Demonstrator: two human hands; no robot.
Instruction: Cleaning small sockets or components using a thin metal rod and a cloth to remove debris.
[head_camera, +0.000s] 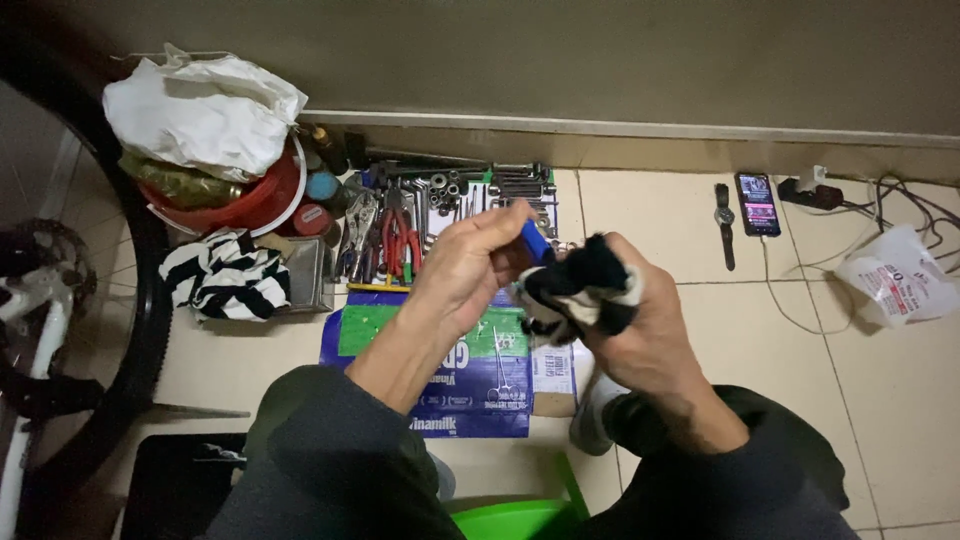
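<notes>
My left hand (462, 268) is raised over the floor with its fingers closed around a small blue object (535, 241), of which only one end shows. My right hand (640, 330) grips a black-and-white rag (580, 290) that is bunched against the blue object. Both hands meet above a flattened blue and green carton (440, 360) lying on the tiled floor. Behind them lies a spread of hand tools (440, 205): pliers with red handles, sockets and wrenches.
A bicycle wheel (140, 300) stands at the left. A red bucket (250, 195) holds a white plastic bag (200, 110), with a striped cloth (225, 275) beside it. A phone (757, 204), a wristwatch (724, 225), a power strip (810, 192) and a white bag (895, 275) lie right. A green stool (515, 518) sits below.
</notes>
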